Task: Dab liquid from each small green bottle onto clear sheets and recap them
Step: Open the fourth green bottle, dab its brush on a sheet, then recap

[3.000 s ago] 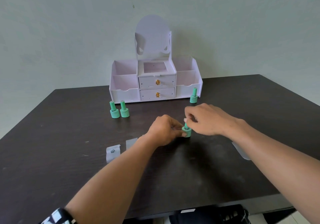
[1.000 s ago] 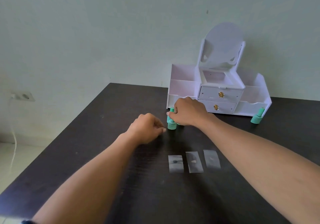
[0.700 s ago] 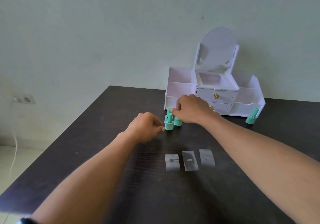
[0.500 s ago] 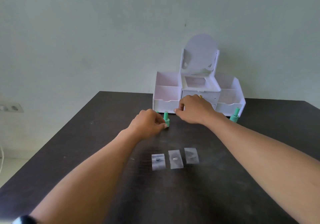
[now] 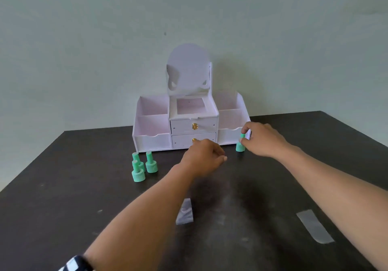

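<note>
Three capped green bottles [image 5: 138,174] stand grouped at the left on the dark table. A fourth green bottle [image 5: 240,146] stands beside the right end of the organizer, and my right hand [image 5: 262,139] pinches its cap from the right. My left hand [image 5: 204,158] hovers loosely curled over the table's middle, holding nothing. One clear sheet [image 5: 185,212] shows beside my left forearm, which hides the others. Another clear sheet [image 5: 315,226] lies at the right.
A white desk organizer [image 5: 152,132] with a round mirror panel, two drawers and open side bins stands at the back of the dark table [image 5: 63,197], against the pale wall. A striped band sits on my left wrist.
My right hand left the grouped bottles and moved right to the lone bottle by the organizer's right end. My left hand let go and drifted toward the middle. The view swung right.
</note>
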